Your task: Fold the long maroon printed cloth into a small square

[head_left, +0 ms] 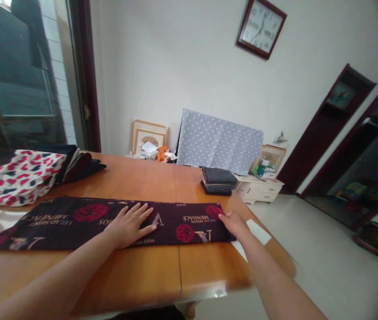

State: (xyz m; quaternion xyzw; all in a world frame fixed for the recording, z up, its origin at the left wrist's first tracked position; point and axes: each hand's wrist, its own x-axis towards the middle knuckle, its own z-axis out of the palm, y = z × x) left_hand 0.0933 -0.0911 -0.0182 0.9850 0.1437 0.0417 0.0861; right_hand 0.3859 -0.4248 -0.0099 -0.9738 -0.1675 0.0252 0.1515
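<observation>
A long dark cloth point(75, 222) with red round prints and pale lettering lies folded into a strip across the wooden table point(162, 275). My left hand point(129, 224) rests flat on the middle of the strip, fingers spread. My right hand point(234, 222) is at the strip's right end, fingers curled on the cloth's edge near the table's corner.
A stack of folded dark cloths point(218, 181) sits at the table's far right. A red-and-white patterned cloth point(18, 178) and dark garments point(78, 163) lie at the far left. Beyond the table are a polka-dot covered object point(219, 142), a low cabinet point(259, 189) and open floor at right.
</observation>
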